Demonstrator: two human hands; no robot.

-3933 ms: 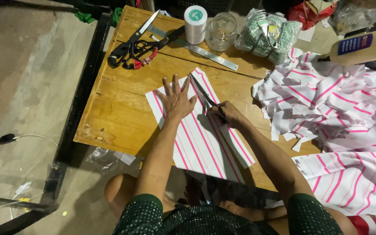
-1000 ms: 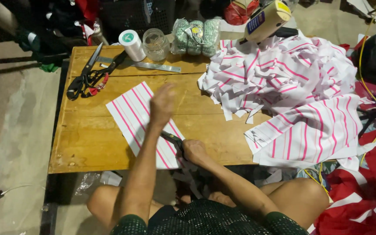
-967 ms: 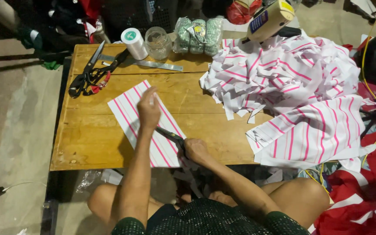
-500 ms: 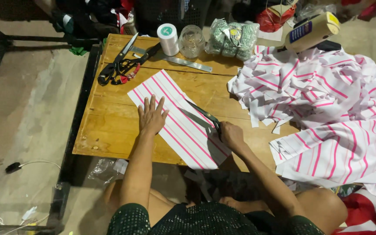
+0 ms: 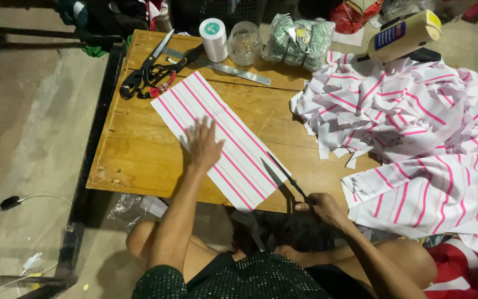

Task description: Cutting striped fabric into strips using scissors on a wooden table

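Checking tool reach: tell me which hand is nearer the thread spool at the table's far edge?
Left. The left hand lies on the striped fabric below the thread spool; the right hand, holding scissors, is farther off.

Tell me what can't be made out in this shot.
- Head view: right hand fingers, curled around the scissors handles, which they hide.
- Jar contents: too small.
- Striped pile: cut off by the right edge.
- Fabric under the left hand: covered.
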